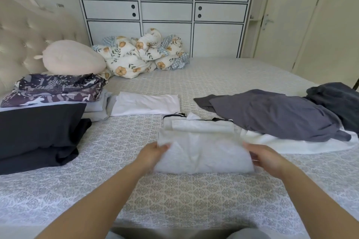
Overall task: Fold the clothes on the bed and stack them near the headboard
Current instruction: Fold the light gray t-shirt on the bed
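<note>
Here the white garment (pixel 202 153) lies on the bed (pixel 194 196) directly between both hands, partly folded. The left hand (pixel 153 153) grips its left edge with fingers curled into the cloth; the right hand (pixel 266 158) grips its right edge likewise. Motion blur obscures the fingertips and the garment's surface. A folded white shirt (pixel 145 104) lies beyond it. Near the headboard (pixel 23 33), at the left, sit a patterned stack (pixel 56 89) and a black folded pile (pixel 38 134), the latter cut off by the frame edge. Unfolded grey clothes (pixel 272 114) lie at the right, covering a white piece whose extent is hidden.
</note>
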